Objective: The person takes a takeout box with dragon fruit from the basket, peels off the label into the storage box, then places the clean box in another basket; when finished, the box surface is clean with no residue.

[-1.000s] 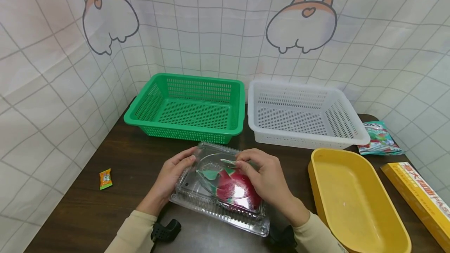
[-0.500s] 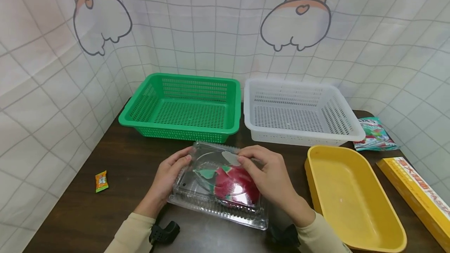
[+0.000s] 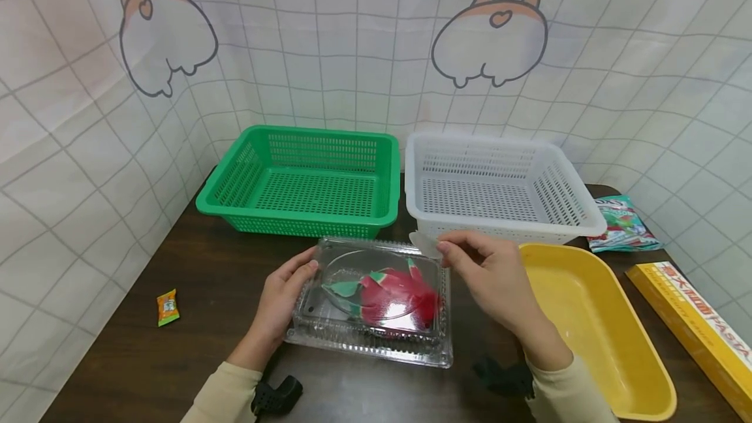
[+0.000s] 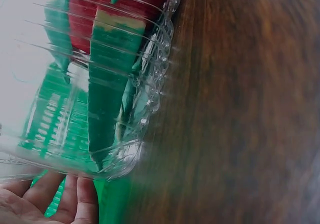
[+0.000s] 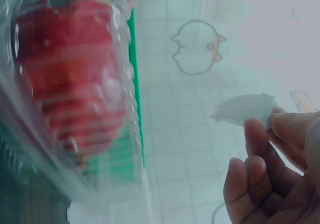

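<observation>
A clear plastic clamshell box [image 3: 376, 299] lies on the dark wooden table, with a red and green dragon fruit [image 3: 390, 294] inside it. My left hand [image 3: 282, 299] grips the box's left end [image 4: 120, 159]. My right hand [image 3: 490, 273] hovers above the box's back right corner and pinches a small pale sticker [image 3: 424, 243], also seen as a pale sticker [image 5: 245, 111] in the right wrist view. The fruit [image 5: 70, 98] shows through the ribbed lid there.
A green basket [image 3: 305, 178] and a white basket [image 3: 499, 188] stand side by side at the back. A yellow tray [image 3: 593, 325] lies at the right, with a yellow pasta box [image 3: 699, 325] and a snack bag [image 3: 619, 227] beyond. A small orange candy [image 3: 167, 307] lies at left.
My right hand has lifted off the lid and moved right and back, taking the pale sticker with it. The left hand keeps its hold on the box.
</observation>
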